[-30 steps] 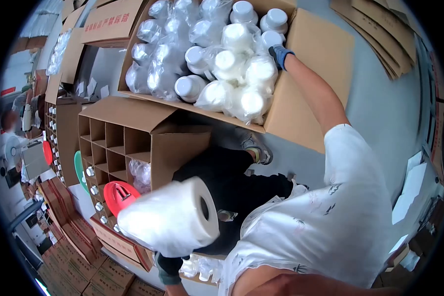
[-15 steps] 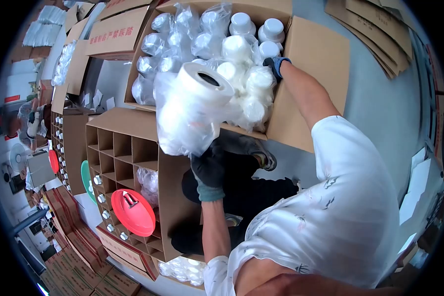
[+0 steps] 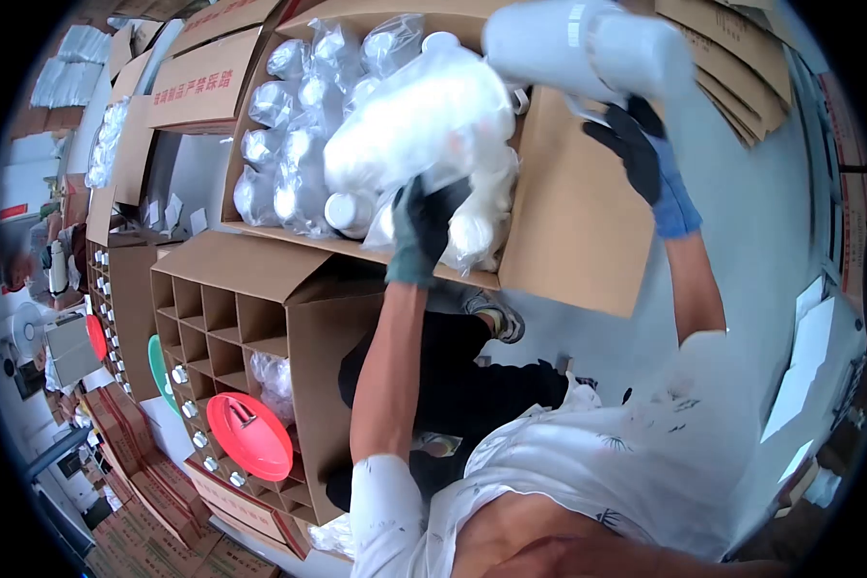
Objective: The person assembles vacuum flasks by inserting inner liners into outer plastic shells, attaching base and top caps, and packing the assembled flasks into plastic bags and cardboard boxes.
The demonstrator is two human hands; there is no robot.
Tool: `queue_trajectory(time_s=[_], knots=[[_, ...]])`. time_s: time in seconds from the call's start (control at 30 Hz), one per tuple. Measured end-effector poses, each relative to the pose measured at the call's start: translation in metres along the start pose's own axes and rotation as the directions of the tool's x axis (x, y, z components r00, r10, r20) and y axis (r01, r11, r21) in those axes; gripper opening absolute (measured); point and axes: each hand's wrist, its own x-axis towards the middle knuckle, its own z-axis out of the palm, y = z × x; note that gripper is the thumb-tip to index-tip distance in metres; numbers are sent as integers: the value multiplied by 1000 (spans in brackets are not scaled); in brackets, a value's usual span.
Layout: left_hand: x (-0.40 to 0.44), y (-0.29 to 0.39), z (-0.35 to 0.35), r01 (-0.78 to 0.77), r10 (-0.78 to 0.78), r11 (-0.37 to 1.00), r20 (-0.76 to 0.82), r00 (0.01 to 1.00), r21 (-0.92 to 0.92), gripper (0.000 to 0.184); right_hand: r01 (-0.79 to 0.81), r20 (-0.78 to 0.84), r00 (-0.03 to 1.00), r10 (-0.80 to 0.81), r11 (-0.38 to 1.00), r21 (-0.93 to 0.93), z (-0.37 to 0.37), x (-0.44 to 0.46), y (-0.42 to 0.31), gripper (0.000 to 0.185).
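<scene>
My left hand, in a black and green glove, is closed on a white bottle in a clear plastic bag. The bagged bottle lies tilted over an open carton of bagged white bottles with white caps. To the right, my right hand, in a black and blue glove, grips a large white bottle with a barcode label, blurred by motion. It is raised, nearly level, above the carton's far right corner. The fingers behind it are partly hidden.
A carton with cardboard dividers stands at the lower left, with a red round tray on it. Flattened cardboard leans at the upper right. A person is at the far left, among more cartons.
My right hand has come up out of the carton with the large white bottle. My left hand has moved up over the carton, and its bagged bottle is now tilted toward level.
</scene>
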Motion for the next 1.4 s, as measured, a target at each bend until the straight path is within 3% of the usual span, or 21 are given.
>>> queue_trajectory(time_s=[0.07, 0.17, 0.2, 0.27, 0.3, 0.33, 0.4, 0.43, 0.47, 0.5, 0.53, 0.63, 0.73, 0.83, 0.87, 0.93, 1.0, 1.07, 1.13, 1.3, 1.4], knots=[[40, -25, 20, -38, 36, 999, -67, 997, -22, 37, -3, -106, 994, -28, 958, -286, -28, -25, -3, 42], [75, -58, 31, 3, 14, 992, -134, 991, 126, 25, 247, -237, 953, -187, 935, 256, -78, -54, 41, 43], [75, -64, 27, 80, -46, 973, -161, 986, 218, 24, 190, -153, 965, -215, 969, -159, -87, -66, 49, 46], [43, -55, 33, 107, -29, 873, -168, 985, 476, 52, 104, 19, 987, -162, 537, -837, -97, -93, 69, 51], [16, -35, 44, 158, -93, 926, -198, 976, 343, 57, 60, -43, 995, -90, 882, -467, -89, -105, 94, 52], [-13, -16, 48, 203, -158, 958, -220, 963, 201, 61, -43, -47, 998, 35, 981, -190, -59, -121, 99, 54], [-68, 9, 31, -78, 102, 989, -196, 975, 127, 63, -240, 50, 971, 234, 951, 194, 10, -152, 99, 55], [-99, 29, 20, -184, 292, 881, -195, 936, 436, 64, -336, 149, 940, 306, 903, 267, 48, -168, 95, 55], [-137, 48, 10, -247, 345, 880, -189, 919, 406, 66, -393, 325, 902, 284, 852, 346, 71, -185, 96, 53], [-174, 68, -1, -309, 397, 874, -182, 900, 375, 68, -222, 435, 892, 124, 958, 182, 93, -200, 103, 55], [-217, 84, -4, -334, 326, 943, -194, 925, -7, 72, -13, 564, 826, -13, 999, 41, 114, -216, 119, 56], [-341, 88, -9, -417, 395, 908, -410, 822, 40, 74, 633, 923, 356, -145, 764, -124, 148, -257, 116, 61], [-441, 39, -69, -705, 661, 676, -601, 450, 215, 58, 371, 939, 285, 193, 881, -294, 177, -274, 103, 47], [-501, -15, -62, -626, 821, 533, -527, 219, 570, 38, 264, 942, 326, 83, 949, -175, 233, -310, 69, 41], [-515, -25, -65, -260, 925, 374, -340, 169, 890, 28, 326, 939, 343, -38, 942, -81, 249, -327, 68, 42], [-517, -61, -77, 316, 990, -70, 105, -93, 946, 18, 470, 991, 83, -107, 881, 56, 282, -363, 59, 46], [-525, -65, -51, -99, 940, 179, -200, -278, 979, 14, 689, 953, -253, -167, 661, 298, 295, -393, 56, 43], [-548, -46, -32, -294, 1000, 10, -15, -14, 956, 16, 680, 913, -264, -312, 611, 405, 298, -400, 68, 38], [-551, -31, -32, -244, 997, -70, 61, -44, 967, 20, 795, 943, -163, -289, 527, 299, 313, -419, 61, 33], [-552, -12, -64, -539, 868, 488, -446, 217, 687, 24, 773, 944, -211, -252, 549, 319, 339, -430, 88, 24], [-568, -33, -56, -364, 992, 128, -116, 54, 922, 20, 528, 967, -202, -154, 815, 240, 328, -403, 109, 22]])
